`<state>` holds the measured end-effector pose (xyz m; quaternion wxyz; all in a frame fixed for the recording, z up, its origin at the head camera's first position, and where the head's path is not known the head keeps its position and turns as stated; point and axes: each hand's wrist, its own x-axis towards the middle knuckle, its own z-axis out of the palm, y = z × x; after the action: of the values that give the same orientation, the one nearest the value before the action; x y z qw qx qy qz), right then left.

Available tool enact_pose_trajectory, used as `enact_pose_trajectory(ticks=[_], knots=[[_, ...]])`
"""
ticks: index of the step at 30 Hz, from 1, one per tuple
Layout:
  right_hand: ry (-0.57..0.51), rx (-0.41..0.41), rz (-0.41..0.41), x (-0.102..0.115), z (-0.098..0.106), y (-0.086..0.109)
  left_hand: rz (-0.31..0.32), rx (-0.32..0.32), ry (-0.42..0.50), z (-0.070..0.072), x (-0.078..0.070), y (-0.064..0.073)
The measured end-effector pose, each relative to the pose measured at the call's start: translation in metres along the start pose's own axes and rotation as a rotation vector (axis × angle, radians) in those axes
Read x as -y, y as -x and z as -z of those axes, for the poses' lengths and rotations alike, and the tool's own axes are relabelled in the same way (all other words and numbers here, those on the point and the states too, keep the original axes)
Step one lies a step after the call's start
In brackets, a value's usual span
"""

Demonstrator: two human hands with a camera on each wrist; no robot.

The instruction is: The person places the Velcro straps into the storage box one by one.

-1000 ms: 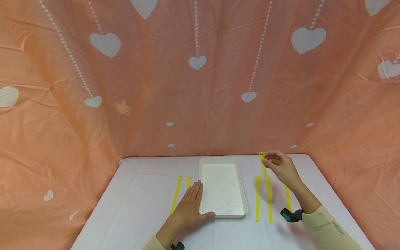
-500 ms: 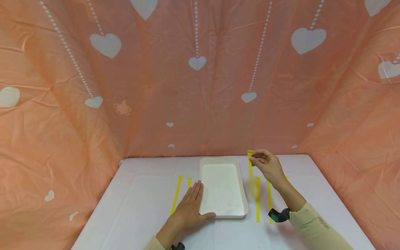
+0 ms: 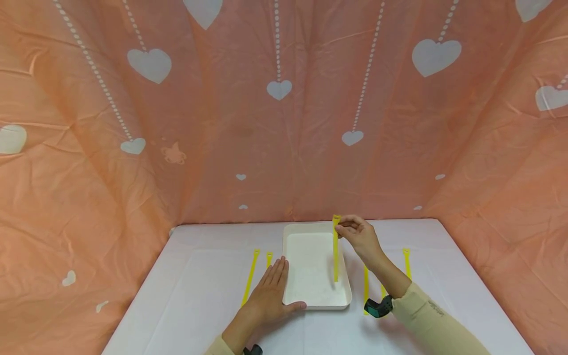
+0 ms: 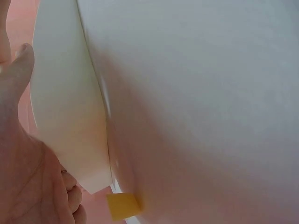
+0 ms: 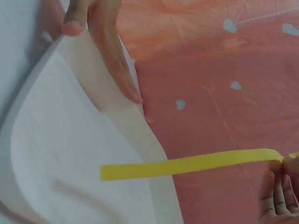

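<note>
Between thumb and fingers, my right hand [image 3: 361,241] pinches a yellow strap [image 3: 335,256] near its slotted head. The strap hangs down over the right side of a white tray [image 3: 310,271]; in the right wrist view the strap [image 5: 173,166] stretches out above the tray floor, casting a shadow there. My left hand [image 3: 268,296] lies with straight fingers along the tray's left side, its thumb at the near left corner. In the left wrist view that hand [image 4: 28,168] is beside the tray's outer wall [image 4: 70,102].
Two yellow straps [image 3: 250,276] lie left of the tray, one mostly behind my left hand. More yellow straps [image 3: 366,286] lie to the right, partly hidden by my right arm. A peach curtain [image 3: 284,148] with hearts surrounds the white table [image 3: 177,296].
My right hand has carried the pinched strap leftward, from above the straps on the right to over the tray. My left hand has stayed in place.
</note>
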<state>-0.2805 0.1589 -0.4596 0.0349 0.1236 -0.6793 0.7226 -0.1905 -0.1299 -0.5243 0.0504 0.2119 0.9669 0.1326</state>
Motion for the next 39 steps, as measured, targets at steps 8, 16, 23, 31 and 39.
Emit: enact_pose_trajectory(ticks=[8, 16, 23, 31, 39], knots=[[-0.043, -0.010, -0.072, -0.015, -0.022, -0.005, 0.006, 0.006, 0.006, 0.000, 0.000, -0.001], [-0.108, -0.031, -0.117, -0.030, -0.048, -0.010, 0.013, 0.006, 0.007, -0.005, 0.004, -0.002], [-0.086, -0.040, -0.154, -0.041, -0.063, -0.014, -0.006, -0.016, -0.005, -0.003, 0.001, 0.000], [-0.119, -0.018, -0.156, -0.055, -0.074, -0.019, -0.018, -0.035, 0.012, -0.004, 0.003, -0.001], [-0.149, -0.023, -0.201, -0.063, -0.079, -0.026, -0.029, -0.032, 0.004, -0.002, 0.002, 0.000]])
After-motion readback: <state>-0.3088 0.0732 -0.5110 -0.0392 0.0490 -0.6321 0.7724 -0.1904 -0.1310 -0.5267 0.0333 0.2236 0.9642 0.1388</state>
